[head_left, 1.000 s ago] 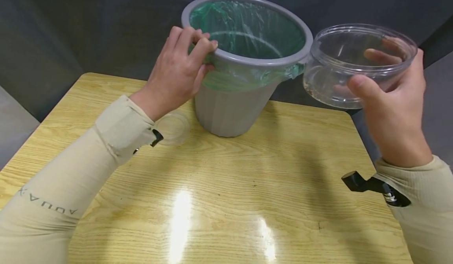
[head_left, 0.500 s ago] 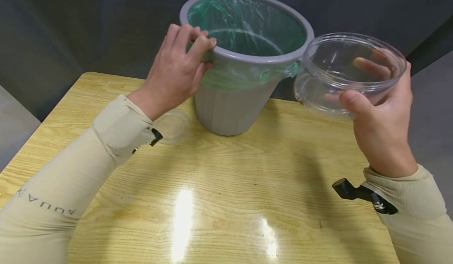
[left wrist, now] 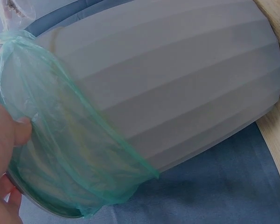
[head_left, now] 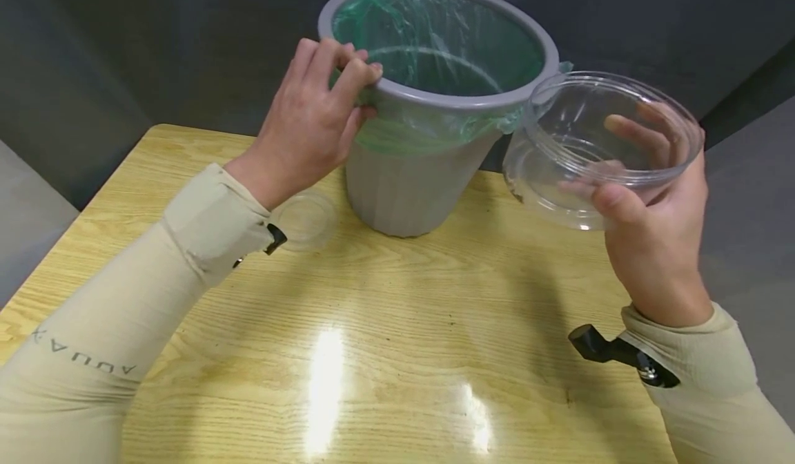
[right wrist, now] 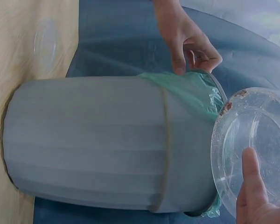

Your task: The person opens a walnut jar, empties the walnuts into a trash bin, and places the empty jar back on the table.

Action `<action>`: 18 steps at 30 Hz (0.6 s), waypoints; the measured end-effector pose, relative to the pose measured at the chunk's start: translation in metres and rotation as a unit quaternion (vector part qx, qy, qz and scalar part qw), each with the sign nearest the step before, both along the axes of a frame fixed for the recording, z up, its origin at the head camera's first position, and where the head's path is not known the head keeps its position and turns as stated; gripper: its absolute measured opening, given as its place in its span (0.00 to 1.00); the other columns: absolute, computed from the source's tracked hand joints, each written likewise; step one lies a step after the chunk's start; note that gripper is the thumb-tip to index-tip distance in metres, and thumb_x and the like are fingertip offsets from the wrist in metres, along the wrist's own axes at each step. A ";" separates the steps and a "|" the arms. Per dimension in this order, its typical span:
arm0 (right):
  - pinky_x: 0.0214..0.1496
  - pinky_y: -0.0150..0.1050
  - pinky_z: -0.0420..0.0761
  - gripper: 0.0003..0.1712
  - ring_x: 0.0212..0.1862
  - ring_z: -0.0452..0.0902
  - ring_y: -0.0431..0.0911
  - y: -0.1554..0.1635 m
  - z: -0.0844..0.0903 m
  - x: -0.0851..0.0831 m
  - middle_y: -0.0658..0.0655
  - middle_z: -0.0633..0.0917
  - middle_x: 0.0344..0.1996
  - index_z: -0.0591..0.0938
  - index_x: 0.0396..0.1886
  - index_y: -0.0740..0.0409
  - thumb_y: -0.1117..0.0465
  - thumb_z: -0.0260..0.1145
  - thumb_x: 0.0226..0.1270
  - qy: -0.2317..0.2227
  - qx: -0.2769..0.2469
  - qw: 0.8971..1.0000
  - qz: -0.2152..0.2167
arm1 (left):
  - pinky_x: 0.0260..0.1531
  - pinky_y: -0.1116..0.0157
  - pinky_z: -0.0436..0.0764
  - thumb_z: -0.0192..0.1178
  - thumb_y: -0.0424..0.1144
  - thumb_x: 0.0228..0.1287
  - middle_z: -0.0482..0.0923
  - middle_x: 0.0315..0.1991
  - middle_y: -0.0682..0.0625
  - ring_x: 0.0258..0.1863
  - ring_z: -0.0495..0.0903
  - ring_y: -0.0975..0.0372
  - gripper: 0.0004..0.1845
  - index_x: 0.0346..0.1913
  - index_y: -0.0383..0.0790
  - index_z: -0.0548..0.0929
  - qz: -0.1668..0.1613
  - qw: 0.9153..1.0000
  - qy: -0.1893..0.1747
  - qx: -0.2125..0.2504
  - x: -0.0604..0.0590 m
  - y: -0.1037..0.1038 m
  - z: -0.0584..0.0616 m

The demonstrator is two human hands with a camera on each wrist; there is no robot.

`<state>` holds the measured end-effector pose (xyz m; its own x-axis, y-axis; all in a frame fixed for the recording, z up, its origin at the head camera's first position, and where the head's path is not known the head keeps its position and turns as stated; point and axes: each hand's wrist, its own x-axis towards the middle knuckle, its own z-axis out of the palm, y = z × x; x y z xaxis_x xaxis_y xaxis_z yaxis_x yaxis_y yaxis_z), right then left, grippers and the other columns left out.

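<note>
A grey trash bin [head_left: 404, 188] stands at the back of the table, lined with a green plastic bag [head_left: 422, 136] folded over its rim. My left hand [head_left: 317, 112] grips the rim at the bin's left side, thumb outside on the bag. My right hand [head_left: 661, 222] holds a clear round plastic container [head_left: 559, 174] by its side, just right of the bin's rim and slightly tilted. In the right wrist view, brown crumbs cling to one edge of the container's base [right wrist: 228, 109]. The inside bottom of the bin is hidden.
A clear round lid [head_left: 306, 221] lies flat on the wooden table [head_left: 397, 326], left of the bin and partly behind my left wrist. Dark cloth [head_left: 186, 50] hangs behind the table. Tiny dark specks dot the tabletop.
My right hand has moved left and down with the container, bringing it nearer the front of the bin's right side. My left hand keeps its hold on the rim.
</note>
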<state>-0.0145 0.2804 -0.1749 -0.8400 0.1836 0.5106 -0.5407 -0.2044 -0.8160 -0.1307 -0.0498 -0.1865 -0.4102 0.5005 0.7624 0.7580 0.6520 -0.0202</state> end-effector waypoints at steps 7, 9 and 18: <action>0.39 0.45 0.90 0.54 0.37 0.84 0.57 -0.006 -0.011 0.000 0.68 0.71 0.63 0.68 0.68 0.67 0.71 0.87 0.38 0.027 -0.044 0.998 0.043 | 0.53 0.50 0.68 0.51 0.45 0.80 0.73 0.55 0.32 0.49 0.67 0.42 0.18 0.61 0.35 0.72 0.003 1.000 0.007 -0.004 0.001 -0.001 0.000; 0.38 0.46 0.90 0.54 0.36 0.83 0.58 -0.008 -0.013 -0.001 0.69 0.71 0.63 0.68 0.67 0.68 0.72 0.86 0.38 0.033 -0.057 0.996 0.054 | 0.53 0.50 0.68 0.51 0.45 0.80 0.73 0.56 0.32 0.49 0.67 0.42 0.18 0.61 0.35 0.72 0.004 1.000 0.008 -0.004 0.002 -0.002 0.000; 0.38 0.45 0.90 0.53 0.57 0.76 0.56 -0.017 -0.020 0.001 0.66 0.70 0.64 0.71 0.65 0.70 0.71 0.88 0.35 0.051 -0.080 0.993 0.075 | 0.52 0.50 0.68 0.52 0.44 0.80 0.73 0.56 0.31 0.49 0.67 0.42 0.17 0.61 0.35 0.72 0.005 1.000 -0.002 -0.003 0.002 -0.004 0.000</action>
